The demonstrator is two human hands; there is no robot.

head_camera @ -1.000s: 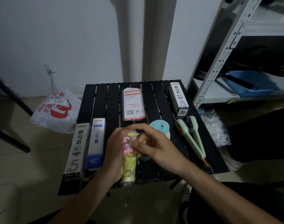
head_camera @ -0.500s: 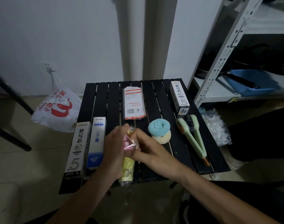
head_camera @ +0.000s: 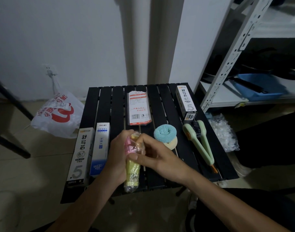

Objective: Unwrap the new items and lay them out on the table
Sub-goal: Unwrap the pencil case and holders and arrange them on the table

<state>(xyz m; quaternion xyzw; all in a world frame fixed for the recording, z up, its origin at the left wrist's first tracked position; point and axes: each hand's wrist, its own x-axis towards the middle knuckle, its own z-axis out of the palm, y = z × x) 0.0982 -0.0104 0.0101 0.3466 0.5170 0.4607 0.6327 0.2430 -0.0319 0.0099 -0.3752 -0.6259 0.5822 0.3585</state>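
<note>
While our left hand (head_camera: 116, 158) grips the wrapped sponge pack (head_camera: 132, 166) and our right hand (head_camera: 153, 156) pinches its film, a slip could scatter sponges off the table (head_camera: 162, 104).

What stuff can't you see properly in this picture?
- Head view: the yellow and pink plastic-wrapped bundle is half hidden by the left hand and right hand.
- The cream round sponge is mostly covered by the blue round scrubber.
- The white flat packet's print is too small to read.

The left hand (head_camera: 117, 158) grips from the left side, fingers curled; the right hand (head_camera: 153, 156) pinches beside it with the fingertips (head_camera: 140, 139).
</note>
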